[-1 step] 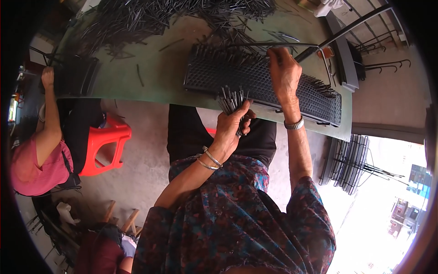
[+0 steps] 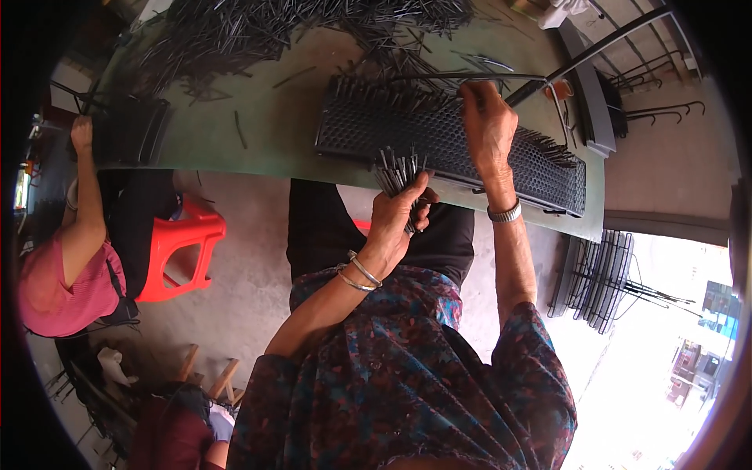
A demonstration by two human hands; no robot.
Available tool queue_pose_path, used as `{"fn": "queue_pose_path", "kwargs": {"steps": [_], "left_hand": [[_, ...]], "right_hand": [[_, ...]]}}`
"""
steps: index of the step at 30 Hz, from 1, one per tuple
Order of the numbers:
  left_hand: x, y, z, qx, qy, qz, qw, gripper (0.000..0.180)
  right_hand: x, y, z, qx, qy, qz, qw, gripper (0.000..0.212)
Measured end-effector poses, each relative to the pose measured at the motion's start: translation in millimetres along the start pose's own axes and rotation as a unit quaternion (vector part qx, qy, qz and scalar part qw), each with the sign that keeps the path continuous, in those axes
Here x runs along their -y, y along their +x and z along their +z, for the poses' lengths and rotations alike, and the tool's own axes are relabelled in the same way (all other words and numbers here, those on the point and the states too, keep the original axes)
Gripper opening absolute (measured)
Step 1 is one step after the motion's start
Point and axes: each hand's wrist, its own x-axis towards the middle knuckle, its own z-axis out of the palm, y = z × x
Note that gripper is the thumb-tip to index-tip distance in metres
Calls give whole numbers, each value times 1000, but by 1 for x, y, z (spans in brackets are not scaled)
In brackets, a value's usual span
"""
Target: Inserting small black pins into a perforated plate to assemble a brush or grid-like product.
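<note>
My left hand [image 2: 401, 205] is closed round a bundle of thin dark rods [image 2: 399, 168], whose ends fan out above the fingers at the table's near edge. Beyond it lies a long black tray [image 2: 392, 125] with a surface full of small holes, set at a slant. Short rods [image 2: 368, 92] stand in rows along the tray's far side, on both sides of my right hand [image 2: 489, 117]. That hand is over the tray's far edge with its fingers pinched together. Whatever its fingertips hold is hidden or too small to make out.
A large heap of loose dark rods [image 2: 235, 31] covers the far part of the green table [image 2: 211, 149]. A black metal frame [image 2: 603, 59] reaches over the right side. At left, a co-worker in pink [image 2: 70, 274] sits by a red stool [image 2: 184, 243]. Wire racks [image 2: 599, 282] lean at right.
</note>
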Motion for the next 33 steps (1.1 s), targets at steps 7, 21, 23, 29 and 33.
{"fn": "queue_pose_path", "kwargs": {"steps": [7, 21, 23, 29, 33], "left_hand": [[0, 1, 4, -3, 18, -6, 1000, 31], [5, 9, 3, -31, 8, 10, 999, 26], [6, 9, -6, -50, 10, -25, 998, 25], [-1, 1, 10, -24, -3, 26, 999, 23], [3, 6, -3, -26, 7, -11, 1000, 22]], "right_hand": [[-16, -10, 8, 54, -83, -81, 992, 16], [23, -28, -42, 245, 166, 209, 932, 15], [21, -23, -38, 171, 114, 156, 966, 14], [0, -12, -4, -2, 43, 7, 999, 9], [3, -9, -5, 18, 38, 6, 999, 8]]}}
